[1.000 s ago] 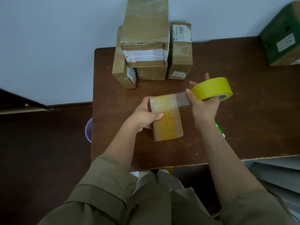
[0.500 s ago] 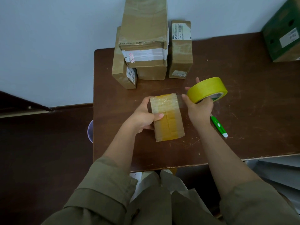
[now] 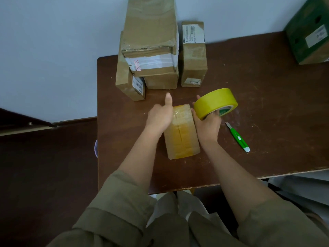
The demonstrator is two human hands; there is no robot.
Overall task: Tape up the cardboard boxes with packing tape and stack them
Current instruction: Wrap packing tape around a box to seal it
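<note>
A small cardboard box (image 3: 182,138), wrapped in yellowish tape, lies on the brown table (image 3: 267,107) in front of me. My left hand (image 3: 160,115) rests flat on the box's far left part, thumb pointing away from me. My right hand (image 3: 207,124) grips the yellow tape roll (image 3: 214,102) right against the box's far right corner. At the back stand several more boxes: a tall stack (image 3: 151,45), a slim box (image 3: 127,82) leaning at its left, and a labelled box (image 3: 194,54) at its right.
A green and white utility knife (image 3: 238,138) lies on the table right of my right hand. A green carton (image 3: 309,31) sits at the far right corner. The table's left edge runs near x 550; dark floor lies beyond.
My right hand brought the roll leftward, up against the box, so the stretched strip of tape is gone. My left hand shifted from gripping the box's side to lying flat on top.
</note>
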